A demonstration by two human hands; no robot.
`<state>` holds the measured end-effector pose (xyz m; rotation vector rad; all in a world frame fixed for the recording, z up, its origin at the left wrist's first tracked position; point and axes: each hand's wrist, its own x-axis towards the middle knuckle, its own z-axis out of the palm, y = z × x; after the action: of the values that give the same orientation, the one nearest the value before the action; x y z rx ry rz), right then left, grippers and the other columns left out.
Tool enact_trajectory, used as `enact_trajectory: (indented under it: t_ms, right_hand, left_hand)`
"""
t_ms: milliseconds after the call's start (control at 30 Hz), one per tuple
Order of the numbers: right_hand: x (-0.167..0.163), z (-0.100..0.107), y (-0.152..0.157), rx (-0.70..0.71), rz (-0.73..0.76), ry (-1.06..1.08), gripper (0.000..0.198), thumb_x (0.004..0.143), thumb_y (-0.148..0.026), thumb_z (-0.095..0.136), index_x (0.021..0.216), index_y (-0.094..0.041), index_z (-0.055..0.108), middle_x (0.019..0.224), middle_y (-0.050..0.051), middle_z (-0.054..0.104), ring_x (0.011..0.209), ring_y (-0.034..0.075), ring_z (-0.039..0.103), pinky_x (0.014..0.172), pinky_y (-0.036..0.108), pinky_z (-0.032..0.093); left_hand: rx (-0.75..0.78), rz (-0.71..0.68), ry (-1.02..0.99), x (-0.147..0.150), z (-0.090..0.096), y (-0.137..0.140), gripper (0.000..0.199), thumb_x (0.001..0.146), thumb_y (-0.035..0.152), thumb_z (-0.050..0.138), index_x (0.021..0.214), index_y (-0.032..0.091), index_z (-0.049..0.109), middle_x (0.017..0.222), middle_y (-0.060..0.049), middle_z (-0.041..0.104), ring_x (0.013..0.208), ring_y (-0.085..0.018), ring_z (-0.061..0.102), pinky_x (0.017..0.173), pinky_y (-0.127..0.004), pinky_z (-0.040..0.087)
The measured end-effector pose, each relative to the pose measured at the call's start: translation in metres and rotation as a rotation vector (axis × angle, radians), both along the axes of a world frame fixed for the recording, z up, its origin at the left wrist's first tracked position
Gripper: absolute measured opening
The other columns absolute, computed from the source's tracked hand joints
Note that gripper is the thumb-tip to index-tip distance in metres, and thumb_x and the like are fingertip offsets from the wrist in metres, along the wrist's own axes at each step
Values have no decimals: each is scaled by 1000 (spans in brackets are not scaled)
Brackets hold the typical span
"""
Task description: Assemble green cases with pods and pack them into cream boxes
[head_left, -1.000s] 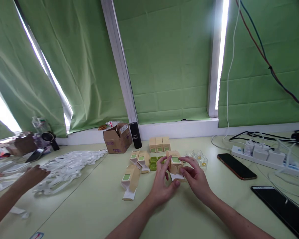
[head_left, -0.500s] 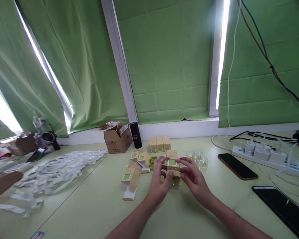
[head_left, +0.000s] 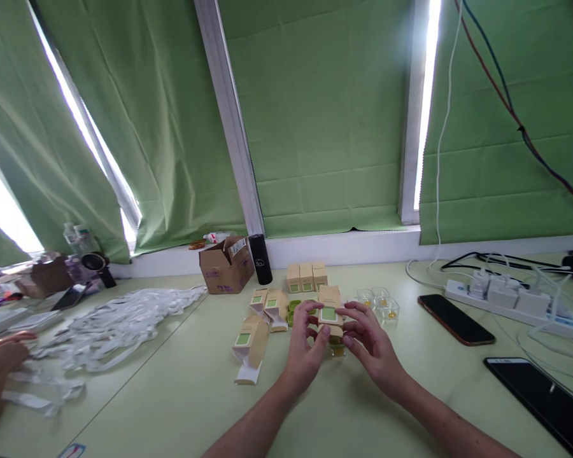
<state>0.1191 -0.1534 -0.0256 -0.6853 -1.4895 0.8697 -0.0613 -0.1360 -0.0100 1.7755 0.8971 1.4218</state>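
Observation:
Between my two hands is a small beige cardboard box (head_left: pixel 331 316) with a green window. My left hand (head_left: pixel 306 337) grips its left side, with thumb and fingers closed on it. On the opposite side, my right hand (head_left: pixel 368 334) pinches the box with bent fingers. Just under the box, a small clear cup (head_left: pixel 337 350) with something yellow in it shows in part. Left of my hands lie several open beige boxes (head_left: pixel 251 337) with flaps out. Green pieces (head_left: pixel 293 312) peek out behind my left hand. Several clear cups with yellow bits (head_left: pixel 379 299) stand beyond my right hand.
Three closed beige boxes (head_left: pixel 306 278) stand at the back near a black cylinder (head_left: pixel 260 259) and a brown carton (head_left: pixel 226 264). White straps (head_left: pixel 124 324) and another person's hand (head_left: pixel 2 356) are at left. Phones (head_left: pixel 455 319) and a power strip (head_left: pixel 516 305) lie at right.
The box between my hands has tipped slightly and its lower flap looks more folded in. My hands stay nearly in place. The other person's hand at left has moved lower.

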Motion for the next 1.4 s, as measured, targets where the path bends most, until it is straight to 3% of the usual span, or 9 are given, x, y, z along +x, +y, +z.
enact_trajectory:
  t_ms: [400,633,933,1400]
  right_hand:
    - [-4,0,-1,-14,-77,-4,37,92,-43,70,128,-32,67,141,9,42,90,16,70,89,36,64]
    - [-3,1,1,-24,-84,19,35,93,-45,69,126,-32,68,141,10,42,86,14,72,88,37,64]
    - [-4,-6,6,-30,-94,15,34,95,-46,66,126,-31,67,142,10,42,87,15,71,89,38,63]
    - [-4,-7,8,-35,-99,35,29,98,-45,61,120,-30,71,136,9,45,88,16,70,84,36,64]
  left_hand:
    - [39,55,19,3,-1,1,36,98,50,58,124,26,56,132,-10,50,96,-18,57,75,-28,50]
    - [87,-2,21,1,4,-4,43,94,53,62,128,27,56,136,-11,48,97,-19,58,73,-29,51]
    - [111,48,29,2,-2,0,33,94,35,64,126,27,58,137,-11,47,97,-18,61,72,-28,51]
    - [145,130,41,5,-3,2,22,91,22,64,113,23,63,133,-11,51,99,-18,63,71,-27,52]
